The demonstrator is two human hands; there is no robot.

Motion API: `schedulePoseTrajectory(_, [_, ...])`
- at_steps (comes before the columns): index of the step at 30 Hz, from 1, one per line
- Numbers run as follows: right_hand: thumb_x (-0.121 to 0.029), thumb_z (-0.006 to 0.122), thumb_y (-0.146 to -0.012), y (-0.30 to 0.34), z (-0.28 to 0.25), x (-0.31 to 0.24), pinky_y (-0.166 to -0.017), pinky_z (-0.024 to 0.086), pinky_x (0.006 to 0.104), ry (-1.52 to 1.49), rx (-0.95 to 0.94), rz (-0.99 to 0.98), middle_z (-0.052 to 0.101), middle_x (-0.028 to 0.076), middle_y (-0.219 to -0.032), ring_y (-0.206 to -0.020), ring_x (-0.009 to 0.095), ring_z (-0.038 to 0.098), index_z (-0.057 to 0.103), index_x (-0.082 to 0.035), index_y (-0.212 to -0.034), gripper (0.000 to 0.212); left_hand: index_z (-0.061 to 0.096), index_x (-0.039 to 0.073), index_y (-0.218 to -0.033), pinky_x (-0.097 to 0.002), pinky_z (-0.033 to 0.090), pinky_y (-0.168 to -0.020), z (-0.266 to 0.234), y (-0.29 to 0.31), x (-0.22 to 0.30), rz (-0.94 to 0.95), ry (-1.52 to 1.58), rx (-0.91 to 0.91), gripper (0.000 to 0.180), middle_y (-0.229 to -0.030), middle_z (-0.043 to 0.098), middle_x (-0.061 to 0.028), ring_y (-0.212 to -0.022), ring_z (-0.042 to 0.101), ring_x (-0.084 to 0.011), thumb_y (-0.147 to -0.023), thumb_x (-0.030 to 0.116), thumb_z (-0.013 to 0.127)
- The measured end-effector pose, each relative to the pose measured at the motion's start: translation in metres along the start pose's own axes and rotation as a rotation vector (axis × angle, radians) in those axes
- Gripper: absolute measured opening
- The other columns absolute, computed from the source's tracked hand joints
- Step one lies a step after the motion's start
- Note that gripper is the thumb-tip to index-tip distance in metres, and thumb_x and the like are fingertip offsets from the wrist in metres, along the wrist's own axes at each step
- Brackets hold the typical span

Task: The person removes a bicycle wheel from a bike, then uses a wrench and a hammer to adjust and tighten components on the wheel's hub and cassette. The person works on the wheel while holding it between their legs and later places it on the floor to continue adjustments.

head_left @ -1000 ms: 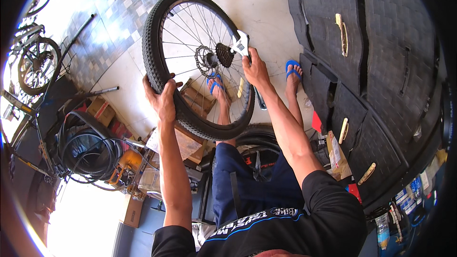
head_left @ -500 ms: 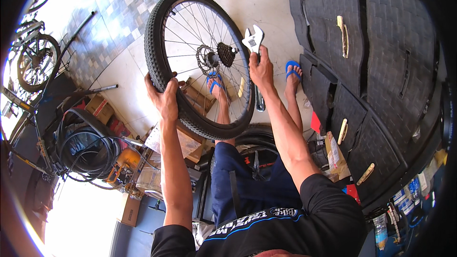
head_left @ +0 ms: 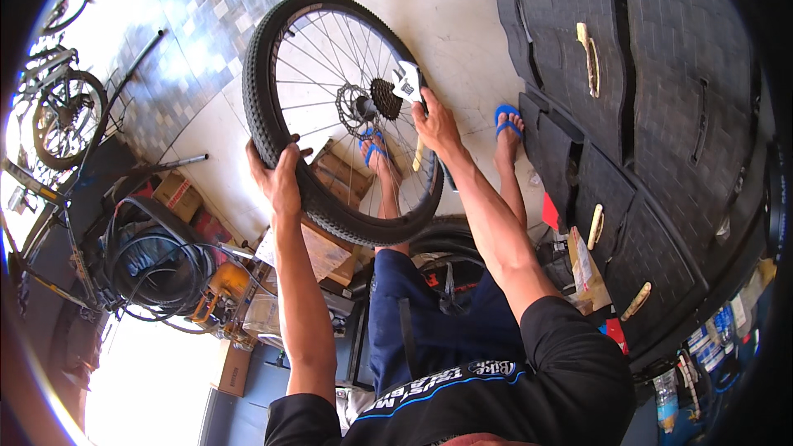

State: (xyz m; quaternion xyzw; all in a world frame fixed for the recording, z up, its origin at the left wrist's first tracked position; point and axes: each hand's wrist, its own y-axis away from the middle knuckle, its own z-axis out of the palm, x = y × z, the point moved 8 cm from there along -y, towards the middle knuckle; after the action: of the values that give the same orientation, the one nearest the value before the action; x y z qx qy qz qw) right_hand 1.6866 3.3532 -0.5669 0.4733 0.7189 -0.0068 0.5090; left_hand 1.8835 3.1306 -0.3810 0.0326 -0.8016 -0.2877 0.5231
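A bicycle wheel (head_left: 263,99) with a knobby black tyre stands tilted in front of me. My left hand (head_left: 279,180) grips its tyre at the lower left, fingers wrapped over the rim. Closed in my right hand (head_left: 438,125) is an adjustable wrench (head_left: 406,83), its silver jaws up beside the cassette (head_left: 386,99) at the hub. Whether the jaws touch the axle I cannot tell. A brake disc (head_left: 355,110) sits on the hub's left side. Part of the wrench's handle is hidden behind my right hand and forearm.
Black drawers (head_left: 661,49) with pale handles fill the right side. Coiled tyres and cables (head_left: 153,260) lie at left, beside cardboard boxes (head_left: 176,196). Another bicycle (head_left: 68,107) stands at far left. Another tyre (head_left: 429,239) lies near my knees. My feet wear blue sandals (head_left: 510,120).
My right hand has carried the wrench left and slightly down, bringing its jaws over to the cassette. The wheel has tipped a little and sits slightly lower, still in my left hand.
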Motion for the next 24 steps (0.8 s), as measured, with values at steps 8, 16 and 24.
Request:
schedulePoseTrajectory(8, [-0.026,0.084,-0.083,-0.031,-0.002,0.013,-0.041,0.047,0.0332,-0.422,-0.143,0.315,0.062,0.007,-0.057,-0.039,0.014,0.054,0.066,-0.001,-0.104,0.038,0.041,0.003,-0.138,-0.0431,0.063,-0.061,-0.045,0.009,-0.032,-0.121,-0.026,0.039,0.049,-0.113,0.068,-0.0239,-0.084,0.073,-0.0337,-0.095,0.013,0.064])
schedulePoseTrajectory(16, [-0.023,0.084,-0.084,-0.038,0.07,0.027,-0.039,0.047,0.0307,-0.297,-0.43,0.366,0.063,0.006,-0.061,-0.044,0.013,0.058,0.067,0.0,-0.096,0.032,0.048,0.002,-0.129,-0.0435,0.063,-0.06,-0.101,0.033,-0.109,-0.232,0.114,0.15,0.04,-0.105,0.069,-0.0222,-0.077,0.072,-0.0331,-0.094,0.014,0.063])
schedulePoseTrajectory(24, [-0.014,0.075,-0.092,-0.018,0.044,0.045,-0.038,0.043,0.0305,-0.355,-0.483,0.436,0.06,0.002,-0.058,-0.042,0.011,0.055,0.067,-0.002,-0.109,0.022,0.057,-0.003,-0.109,-0.0499,0.059,-0.08,-0.03,0.18,-0.185,-0.585,0.479,0.285,0.038,-0.1,0.064,-0.0165,-0.09,0.066,-0.0318,-0.094,0.032,0.061])
